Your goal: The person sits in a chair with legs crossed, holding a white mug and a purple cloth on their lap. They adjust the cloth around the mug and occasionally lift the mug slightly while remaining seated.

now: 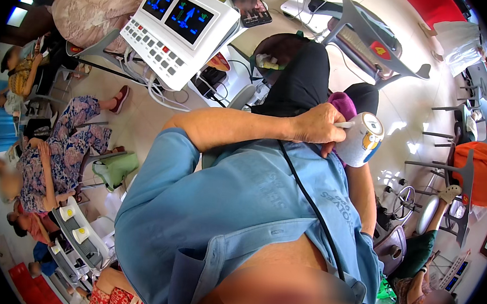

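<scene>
My left hand [319, 124] grips the white handle of a light ceramic mug [356, 143] with a yellow and blue cartoon figure. The mug is tipped so that its base, bearing a round mark, faces me. A purple cloth [342, 105] shows beyond my left hand and again beside the mug. From the right side my right forearm [362, 198] reaches behind the mug, which largely hides my right hand. Fingertips [327, 149] show below my left hand; whose they are is unclear. Both hands are over my lap.
A white two-screen device [182, 27] with buttons and cables stands ahead on the left, near a smartphone [250, 7]. A dark bag [277, 47] lies beyond my knees. A grey chair [364, 37] stands ahead. Several seated people are at both sides.
</scene>
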`<state>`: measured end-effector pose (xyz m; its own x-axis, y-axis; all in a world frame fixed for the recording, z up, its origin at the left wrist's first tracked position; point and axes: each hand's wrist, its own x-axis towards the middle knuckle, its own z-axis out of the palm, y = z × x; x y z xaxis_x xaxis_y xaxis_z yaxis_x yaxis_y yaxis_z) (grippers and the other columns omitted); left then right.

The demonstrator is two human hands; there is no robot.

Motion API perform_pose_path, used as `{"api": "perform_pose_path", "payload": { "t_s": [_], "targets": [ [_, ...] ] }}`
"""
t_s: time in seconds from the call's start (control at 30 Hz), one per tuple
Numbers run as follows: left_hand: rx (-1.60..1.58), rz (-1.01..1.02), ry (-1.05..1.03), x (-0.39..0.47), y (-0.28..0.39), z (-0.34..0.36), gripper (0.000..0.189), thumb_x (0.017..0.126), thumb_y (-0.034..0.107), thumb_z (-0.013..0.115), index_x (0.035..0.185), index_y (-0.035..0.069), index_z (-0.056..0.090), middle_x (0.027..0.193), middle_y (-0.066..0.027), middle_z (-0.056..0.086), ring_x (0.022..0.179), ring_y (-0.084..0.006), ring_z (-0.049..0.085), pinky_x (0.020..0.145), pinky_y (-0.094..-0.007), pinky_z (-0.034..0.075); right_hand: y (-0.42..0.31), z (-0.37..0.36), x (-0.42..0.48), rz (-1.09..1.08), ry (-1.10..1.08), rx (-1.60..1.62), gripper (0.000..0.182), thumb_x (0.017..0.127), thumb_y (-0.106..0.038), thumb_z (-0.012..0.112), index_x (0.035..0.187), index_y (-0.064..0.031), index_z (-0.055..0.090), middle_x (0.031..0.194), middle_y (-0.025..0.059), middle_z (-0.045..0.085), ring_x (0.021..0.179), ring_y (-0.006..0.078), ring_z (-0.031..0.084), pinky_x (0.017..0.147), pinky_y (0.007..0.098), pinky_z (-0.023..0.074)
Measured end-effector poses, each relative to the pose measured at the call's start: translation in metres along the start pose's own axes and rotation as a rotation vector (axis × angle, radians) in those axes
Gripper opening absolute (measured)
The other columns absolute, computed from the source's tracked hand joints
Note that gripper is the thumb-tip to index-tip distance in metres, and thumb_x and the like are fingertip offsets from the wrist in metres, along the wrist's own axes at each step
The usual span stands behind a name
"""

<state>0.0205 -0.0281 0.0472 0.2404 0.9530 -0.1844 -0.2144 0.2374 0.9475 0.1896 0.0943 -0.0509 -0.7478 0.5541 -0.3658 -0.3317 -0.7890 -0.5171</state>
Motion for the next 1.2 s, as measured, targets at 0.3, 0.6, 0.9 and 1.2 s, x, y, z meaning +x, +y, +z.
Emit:
{"api": "perform_pose_path", "payload": {
  "t_s": [0.3,0.6,0.9,1.2],
  "targets": [
    [-0.009,0.093,0.063,0.007,-0.005,-0.003,0.013,0.085,0.005,0.056,0.079,-0.003,0.064,0.065,-0.0113,0.066,0.056,-0.0156,0.065,0.056,-0.0285,0.052,-0.009,0.009,0.013,-0.054,-0.071,-0.167,0.028,0.093,-0.025,0.061,0.100,0.0007,0.068,0.091,0.0138,0.070,0.086,0.0245,0.068,0.082,0.0355,0.0565],
    [0.110,0.142,0.136,0.007,-0.003,-0.006,0.019,0.092,0.013,0.060,0.078,0.001,0.058,0.065,-0.0068,0.062,0.050,-0.0092,0.057,0.045,-0.0237,0.045,-0.003,0.003,0.016,0.066,-0.275,-0.351,0.027,0.093,-0.026,0.062,0.095,0.0007,0.068,0.088,0.0135,0.070,0.083,0.0242,0.067,0.082,0.0346,0.0560],
    [0.075,0.111,0.162,0.012,-0.006,-0.013,0.022,0.095,0.017,0.060,0.079,0.003,0.056,0.063,-0.0047,0.061,0.050,-0.0079,0.056,0.045,-0.0228,0.043,0.007,-0.008,0.013,0.134,-0.395,-0.408,0.028,0.093,-0.026,0.063,0.091,0.0007,0.069,0.085,0.0131,0.069,0.081,0.0240,0.067,0.081,0.0337,0.0555],
    [0.210,0.267,0.300,0.017,-0.019,-0.015,0.023,0.095,0.020,0.060,0.081,0.001,0.060,0.065,-0.0038,0.063,0.059,-0.0089,0.058,0.058,-0.0268,0.047,0.002,0.022,-0.005,0.116,-0.113,-0.257,0.027,0.089,-0.014,0.071,0.109,0.0025,0.062,0.099,0.0133,0.068,0.086,0.0233,0.068,0.084,0.0367,0.0592]
  ]
}}
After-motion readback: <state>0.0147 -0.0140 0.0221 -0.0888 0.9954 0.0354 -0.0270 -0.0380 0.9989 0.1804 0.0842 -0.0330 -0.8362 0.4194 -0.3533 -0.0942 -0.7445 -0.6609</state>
